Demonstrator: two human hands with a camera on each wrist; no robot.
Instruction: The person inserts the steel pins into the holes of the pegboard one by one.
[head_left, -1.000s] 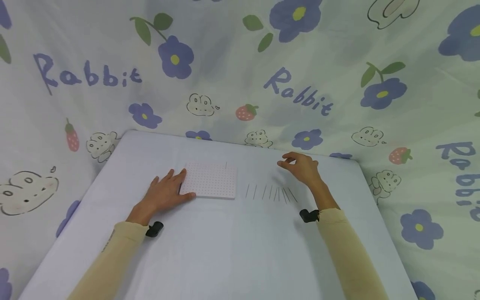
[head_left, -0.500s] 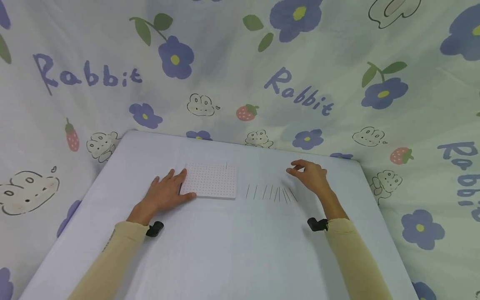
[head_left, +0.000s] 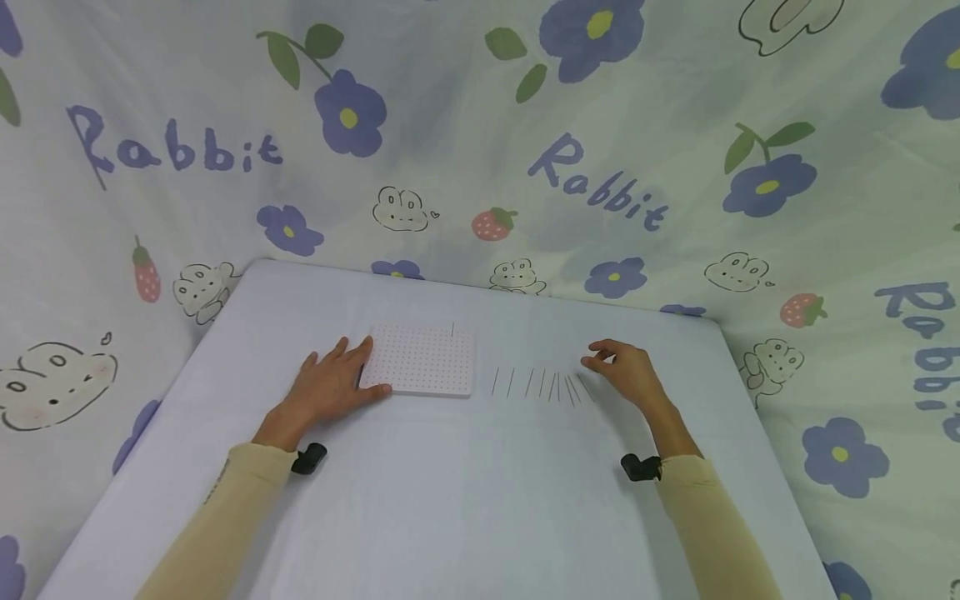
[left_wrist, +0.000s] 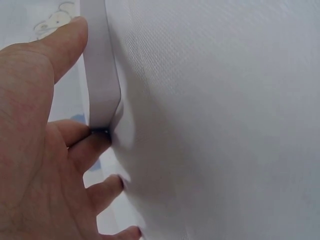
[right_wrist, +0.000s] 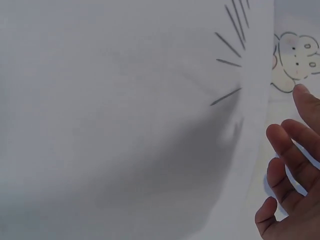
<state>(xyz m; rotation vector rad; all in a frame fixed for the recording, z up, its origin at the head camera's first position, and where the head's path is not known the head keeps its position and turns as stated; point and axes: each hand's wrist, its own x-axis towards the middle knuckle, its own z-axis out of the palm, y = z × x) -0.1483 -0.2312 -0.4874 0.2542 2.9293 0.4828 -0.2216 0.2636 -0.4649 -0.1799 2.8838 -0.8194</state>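
Observation:
In the head view a white square board (head_left: 420, 360) with rows of small holes lies on the table. My left hand (head_left: 330, 385) rests spread at its left front corner, thumb along the front edge and fingers at the left side. The left wrist view shows the thumb (left_wrist: 70, 42) against the board's edge (left_wrist: 102, 75). One thin dark needle-like stick (head_left: 453, 329) stands up from the board near its back right. Several similar sticks (head_left: 542, 384) lie in a row right of the board. My right hand (head_left: 626, 371) hovers by the row's right end, fingers loosely bent, holding nothing.
The white table (head_left: 480, 492) has its back edge against a printed cloth (head_left: 450, 125) with flowers and rabbits. A black wrist camera (head_left: 640, 467) sits at the right sleeve, another camera (head_left: 310, 458) at the left.
My right hand has moved right and toward the front, coming down near the right end of the row of sticks. The left hand and board have stayed put.

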